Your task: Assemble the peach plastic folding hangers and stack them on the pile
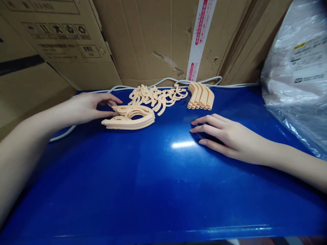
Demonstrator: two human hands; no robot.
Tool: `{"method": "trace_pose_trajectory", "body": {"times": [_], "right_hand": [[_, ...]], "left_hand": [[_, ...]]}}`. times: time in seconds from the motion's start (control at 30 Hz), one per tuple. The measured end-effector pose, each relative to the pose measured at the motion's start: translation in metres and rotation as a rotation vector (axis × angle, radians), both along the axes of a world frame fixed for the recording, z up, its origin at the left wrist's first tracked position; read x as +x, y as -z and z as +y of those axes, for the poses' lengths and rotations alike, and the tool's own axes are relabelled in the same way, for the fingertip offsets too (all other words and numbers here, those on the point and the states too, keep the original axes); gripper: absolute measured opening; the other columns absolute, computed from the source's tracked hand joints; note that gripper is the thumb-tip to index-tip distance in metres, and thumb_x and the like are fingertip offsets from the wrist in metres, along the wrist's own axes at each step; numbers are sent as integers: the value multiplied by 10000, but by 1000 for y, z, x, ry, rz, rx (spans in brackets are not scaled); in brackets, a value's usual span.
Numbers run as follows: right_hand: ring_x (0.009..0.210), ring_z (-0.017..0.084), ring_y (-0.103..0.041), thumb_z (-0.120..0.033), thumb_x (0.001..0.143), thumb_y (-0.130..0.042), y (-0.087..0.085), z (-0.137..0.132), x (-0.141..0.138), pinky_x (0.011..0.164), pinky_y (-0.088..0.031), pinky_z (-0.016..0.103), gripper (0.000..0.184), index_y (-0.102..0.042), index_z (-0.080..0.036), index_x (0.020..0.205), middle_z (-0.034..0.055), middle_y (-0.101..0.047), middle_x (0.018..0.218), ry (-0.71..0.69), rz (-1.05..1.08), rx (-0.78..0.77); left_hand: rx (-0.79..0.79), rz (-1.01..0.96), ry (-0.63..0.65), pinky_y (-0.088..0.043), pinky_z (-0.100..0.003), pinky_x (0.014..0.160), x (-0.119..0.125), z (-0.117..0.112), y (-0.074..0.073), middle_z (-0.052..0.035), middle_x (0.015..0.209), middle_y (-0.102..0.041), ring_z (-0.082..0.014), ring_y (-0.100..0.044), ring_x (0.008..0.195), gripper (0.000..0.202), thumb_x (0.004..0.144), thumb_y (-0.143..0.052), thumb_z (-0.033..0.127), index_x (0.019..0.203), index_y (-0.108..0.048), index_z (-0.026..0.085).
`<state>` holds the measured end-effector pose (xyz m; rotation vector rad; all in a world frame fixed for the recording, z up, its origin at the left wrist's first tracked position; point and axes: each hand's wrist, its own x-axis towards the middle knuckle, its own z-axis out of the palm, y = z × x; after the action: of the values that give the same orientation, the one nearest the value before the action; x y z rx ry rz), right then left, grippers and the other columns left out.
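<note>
My left hand (88,107) lies on the blue table top (153,177), fingers stretched out, its thumb touching the left end of a stack of curved peach plastic pieces (130,117). It holds nothing. My right hand (224,136) rests flat on the table at the right, fingers apart, empty, a little below a neat row of curved peach strips (201,96). Between the stack and the row lies a loose heap of small peach hook-shaped parts (158,95).
Cardboard boxes (153,41) stand along the back of the table. A white cable (204,82) runs along the back edge and off the left side. A clear plastic bag (298,75) fills the right rear corner.
</note>
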<state>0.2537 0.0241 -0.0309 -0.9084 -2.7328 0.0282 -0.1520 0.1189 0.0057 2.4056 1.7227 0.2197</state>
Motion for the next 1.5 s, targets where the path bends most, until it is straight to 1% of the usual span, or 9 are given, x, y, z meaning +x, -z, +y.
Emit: {"method": "trace_pose_trajectory", "body": {"times": [0.17,0.33,0.5,0.63,0.87,1.13,1.33,1.5], "right_hand": [[1155,248,-581,-315,1017,-444,0,0,0,993,-480,416,326,-606,-165,1256,142,-591,1305,-1,1,5],[1155,243,-577,-318,1019,-442,1,0,0,997,-478,414,327,-606,-163,1256,139,-587,1305,0,-5,4],[1163,242,-573,-317,1016,-449,1,0,1,1001,-477,410,329,-602,-165,1264,138,-580,1317,0,1,-2],[1158,240,-576,-322,1019,-442,1,0,0,1000,-478,409,331,-606,-165,1259,136,-586,1310,-1,-1,-3],[1154,247,-582,-327,1016,-446,0,0,0,992,-487,417,333,-613,-164,1253,141,-592,1304,-2,9,-7],[1165,259,-582,-317,1011,-451,-1,-1,0,991,-497,450,322,-601,-182,1262,144,-590,1319,4,10,-20],[1160,253,-579,-320,1015,-444,0,0,1,994,-488,427,328,-608,-165,1254,144,-586,1312,1,1,-11],[1159,250,-577,-317,1014,-451,0,-1,1,996,-484,424,325,-606,-164,1255,141,-586,1311,-2,3,-8]], "left_hand": [[-1,-40,26,-468,-344,915,-8,1,-5,-41,1083,-719,-222,-621,926,676,693,-569,668,1194,-655,222],[4,-6,54,-459,-357,909,-6,0,-6,-39,1115,-723,-246,-633,976,651,712,-515,729,1092,-698,234],[13,16,56,-461,-351,866,-5,1,-5,-30,1052,-741,-243,-641,902,642,703,-487,747,1012,-716,232],[25,8,71,-456,-339,859,-6,2,-4,-19,1036,-744,-233,-638,889,624,709,-502,733,1014,-717,232],[20,4,56,-456,-334,872,-1,-1,-5,-20,1065,-749,-235,-642,915,684,688,-486,783,1023,-721,235],[16,9,51,-474,-335,872,-5,-1,-8,-18,1049,-752,-217,-627,851,603,698,-543,706,1041,-719,242],[25,6,31,-466,-380,906,-6,-2,-12,-28,1061,-756,-272,-669,981,573,692,-550,688,1019,-726,251],[36,7,36,-473,-381,918,-5,-2,-11,-36,1069,-751,-277,-663,999,616,703,-536,726,1022,-728,236]]}}
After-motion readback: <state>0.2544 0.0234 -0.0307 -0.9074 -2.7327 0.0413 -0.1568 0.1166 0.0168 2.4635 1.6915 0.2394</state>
